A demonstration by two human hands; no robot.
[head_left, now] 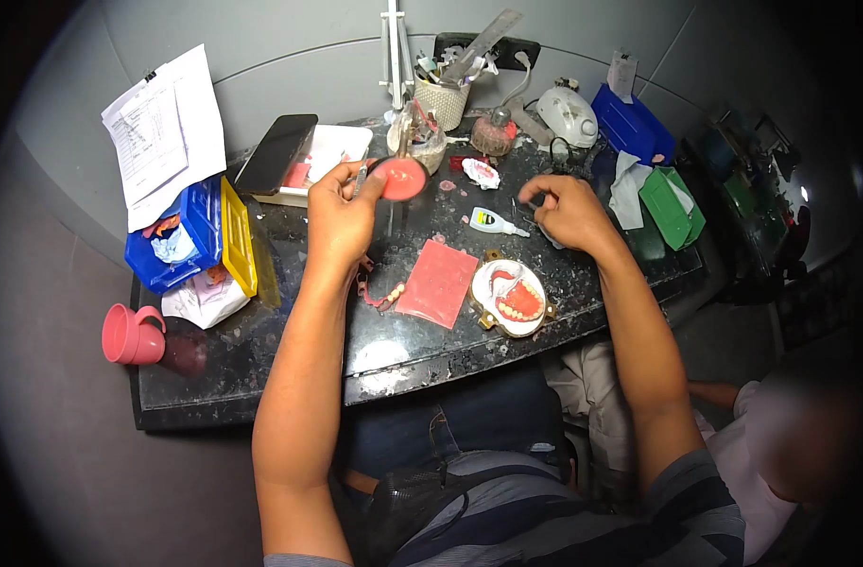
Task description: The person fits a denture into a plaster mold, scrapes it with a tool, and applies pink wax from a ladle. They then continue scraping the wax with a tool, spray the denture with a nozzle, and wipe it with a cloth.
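My left hand (345, 215) is closed, raised above the bench, with a small round pan of pink wax (400, 179) at its fingertips. A short metallic piece (361, 180) shows between its fingers. My right hand (566, 210) is curled with thumb and fingers together; I cannot tell what thin thing it holds. Close to it lies a small glue bottle (491, 222). Nearer me are a pink wax sheet (438, 283) and a mounted dental model (511, 297) with pink wax and teeth. A partial pink denture piece (386, 299) lies left of the sheet.
Behind my hands stand a glass jar (430, 151), a tool cup (441, 102), a spirit lamp (494, 134) and another dental model (481, 173). Blue (181, 241) and green (673, 208) bins flank the bench. A phone (276, 154) and pink mug (132, 334) are left. Another person (753, 454) sits at right.
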